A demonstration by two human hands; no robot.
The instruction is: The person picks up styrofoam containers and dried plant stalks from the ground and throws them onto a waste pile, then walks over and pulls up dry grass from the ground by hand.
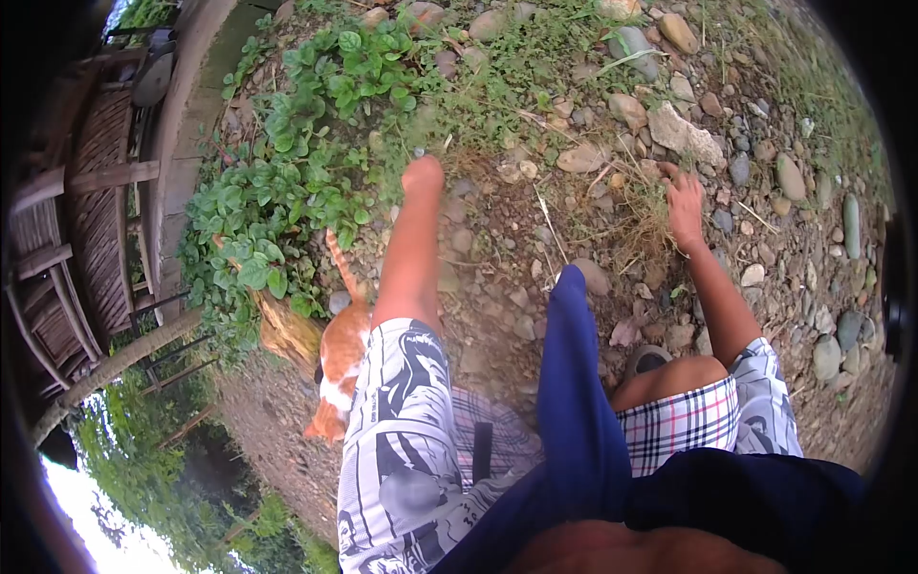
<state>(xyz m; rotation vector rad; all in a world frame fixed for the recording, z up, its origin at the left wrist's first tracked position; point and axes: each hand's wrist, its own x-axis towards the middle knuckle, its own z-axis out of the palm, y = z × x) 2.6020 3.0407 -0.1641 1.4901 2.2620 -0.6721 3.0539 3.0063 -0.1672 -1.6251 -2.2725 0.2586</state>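
My left hand (423, 176) is closed in a fist over the weedy ground, beside the leafy green plants (273, 206). A small greyish bit shows just beyond its knuckles, too blurred to name. To the right, my right hand (684, 203) is low over the stony soil, with its fingers stretched out and partly apart. It is at the edge of a heap of dry uprooted grass (643, 206), and I see nothing held in it. Low green weeds (497, 86) grow ahead of both hands.
An orange and white cat (342, 349) is left of my left forearm, by a piece of wood (287, 325). A pale rock (686, 136) and several rounded stones (790, 178) lie around my right hand. A concrete edge (186, 143) and wooden structure (91, 182) stand at left.
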